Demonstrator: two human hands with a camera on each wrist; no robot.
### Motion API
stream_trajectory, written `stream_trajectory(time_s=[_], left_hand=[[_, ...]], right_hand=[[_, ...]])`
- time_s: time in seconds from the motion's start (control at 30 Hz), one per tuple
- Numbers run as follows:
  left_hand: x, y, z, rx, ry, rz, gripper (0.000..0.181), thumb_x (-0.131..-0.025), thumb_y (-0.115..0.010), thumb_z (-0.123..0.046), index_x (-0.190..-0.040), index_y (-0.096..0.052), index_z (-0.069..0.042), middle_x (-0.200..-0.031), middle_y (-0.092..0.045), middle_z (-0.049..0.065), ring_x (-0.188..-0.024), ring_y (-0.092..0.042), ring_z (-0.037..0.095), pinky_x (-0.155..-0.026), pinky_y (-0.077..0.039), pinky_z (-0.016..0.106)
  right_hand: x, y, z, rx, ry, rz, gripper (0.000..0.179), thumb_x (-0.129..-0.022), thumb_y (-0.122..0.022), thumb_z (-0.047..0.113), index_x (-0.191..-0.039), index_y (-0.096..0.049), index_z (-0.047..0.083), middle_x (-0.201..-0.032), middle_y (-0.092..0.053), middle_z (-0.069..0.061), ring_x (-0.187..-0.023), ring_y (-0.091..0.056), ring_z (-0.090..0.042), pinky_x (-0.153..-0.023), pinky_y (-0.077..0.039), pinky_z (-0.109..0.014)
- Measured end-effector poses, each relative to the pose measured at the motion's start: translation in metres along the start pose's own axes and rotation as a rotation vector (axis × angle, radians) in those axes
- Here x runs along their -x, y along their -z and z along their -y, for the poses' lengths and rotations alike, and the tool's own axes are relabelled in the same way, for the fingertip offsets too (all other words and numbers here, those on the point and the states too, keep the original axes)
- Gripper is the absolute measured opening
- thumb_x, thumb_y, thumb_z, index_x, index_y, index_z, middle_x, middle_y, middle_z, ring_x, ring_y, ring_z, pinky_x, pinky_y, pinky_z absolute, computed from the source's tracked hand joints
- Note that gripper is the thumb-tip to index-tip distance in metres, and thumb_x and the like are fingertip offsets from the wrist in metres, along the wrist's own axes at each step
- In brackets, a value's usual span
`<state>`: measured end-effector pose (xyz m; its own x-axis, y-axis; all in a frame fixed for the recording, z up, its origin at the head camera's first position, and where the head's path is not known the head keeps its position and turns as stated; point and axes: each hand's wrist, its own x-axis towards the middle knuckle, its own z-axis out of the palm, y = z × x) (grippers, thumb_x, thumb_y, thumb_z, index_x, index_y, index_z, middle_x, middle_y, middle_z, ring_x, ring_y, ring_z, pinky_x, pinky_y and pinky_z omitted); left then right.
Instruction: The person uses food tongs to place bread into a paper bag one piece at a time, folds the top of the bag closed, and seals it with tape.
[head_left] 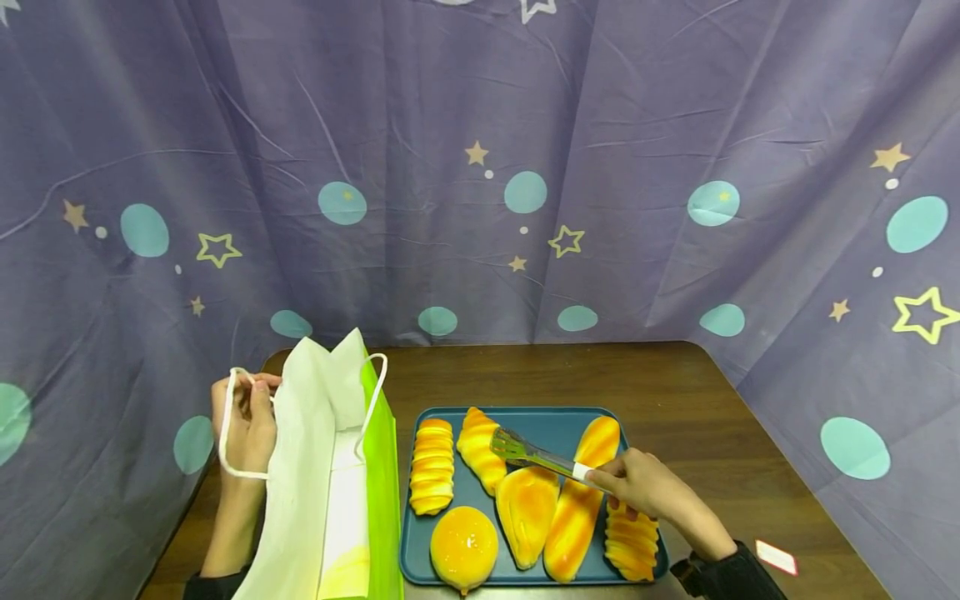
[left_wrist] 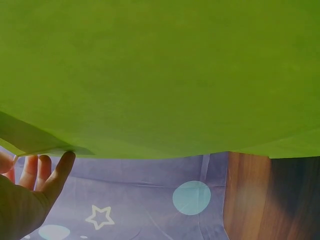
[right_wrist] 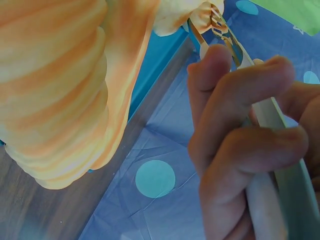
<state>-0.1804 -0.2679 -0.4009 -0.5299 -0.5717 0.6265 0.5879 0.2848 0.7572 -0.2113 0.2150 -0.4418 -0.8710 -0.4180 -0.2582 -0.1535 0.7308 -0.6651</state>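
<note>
My left hand (head_left: 251, 425) pinches the rim of a green paper bag (head_left: 386, 500) beside its white cord handle. The bag stands open at the top, its white inside showing. In the left wrist view, the fingers (left_wrist: 62, 172) meet the bag's lower edge. My right hand (head_left: 645, 483) grips a pair of metal tongs (head_left: 551, 461). Their tips are at a croissant-shaped bread (head_left: 477, 446), overlapping its right side in the head view. Seen from the right wrist, the curled fingers (right_wrist: 240, 145) wrap the tongs' handles, with the tips at the far bread.
A blue tray (head_left: 540, 421) holds several breads: a ridged roll (head_left: 431, 467), a glossy round bun (head_left: 463, 547), a folded bread (head_left: 527, 512), a long loaf (head_left: 566, 533) and another ridged bread (head_left: 630, 546). A red-edged white label (head_left: 776, 557) lies on the wooden table (head_left: 675, 375). Behind hangs a patterned curtain (head_left: 630, 250).
</note>
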Motion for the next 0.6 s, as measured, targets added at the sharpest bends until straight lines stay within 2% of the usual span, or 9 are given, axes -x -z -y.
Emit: stream_trajectory(time_s=[0.17, 0.3, 0.4, 0.6], left_hand=[[0.000, 0.000, 0.000, -0.025, -0.002, 0.010, 0.016, -0.101, -0.049, 0.011, -0.100, -0.051, -0.004, -0.086, -0.069, -0.014, -0.081, -0.062, 0.002, -0.071, -0.044, 0.011], [0.000, 0.001, 0.000, -0.018, -0.007, 0.007, 0.017, -0.101, -0.049, 0.011, -0.100, -0.051, -0.005, -0.086, -0.070, -0.014, -0.081, -0.062, 0.002, -0.071, -0.044, 0.011], [0.000, 0.001, 0.000, -0.018, -0.017, 0.008, 0.016, -0.101, -0.048, 0.012, -0.100, -0.051, -0.004, -0.087, -0.070, -0.014, -0.081, -0.062, 0.002, -0.071, -0.044, 0.011], [0.001, 0.000, 0.000, -0.023, -0.020, 0.016, 0.016, -0.100, -0.048, 0.013, -0.101, -0.052, -0.003, -0.087, -0.069, -0.014, -0.082, -0.062, 0.001, -0.072, -0.043, 0.011]], right_hand=[[0.002, 0.004, 0.000, 0.008, 0.020, -0.028, 0.033, -0.104, -0.063, 0.036, -0.088, -0.079, 0.012, -0.065, -0.062, -0.003, -0.046, -0.058, -0.021, -0.041, -0.040, -0.025], [0.004, 0.007, 0.001, 0.008, 0.035, -0.064, 0.038, -0.104, -0.063, 0.036, -0.080, -0.075, 0.011, -0.063, -0.062, -0.004, -0.047, -0.061, -0.027, -0.040, -0.042, -0.027], [0.005, 0.009, 0.001, 0.005, 0.020, -0.089, 0.042, -0.104, -0.062, 0.038, -0.073, -0.071, 0.012, -0.061, -0.062, -0.004, -0.047, -0.061, -0.027, -0.040, -0.041, -0.025], [0.010, 0.015, 0.002, -0.044, 0.007, -0.120, 0.036, -0.105, -0.062, 0.038, -0.084, -0.073, 0.011, -0.065, -0.061, -0.003, -0.050, -0.059, -0.023, -0.042, -0.038, -0.024]])
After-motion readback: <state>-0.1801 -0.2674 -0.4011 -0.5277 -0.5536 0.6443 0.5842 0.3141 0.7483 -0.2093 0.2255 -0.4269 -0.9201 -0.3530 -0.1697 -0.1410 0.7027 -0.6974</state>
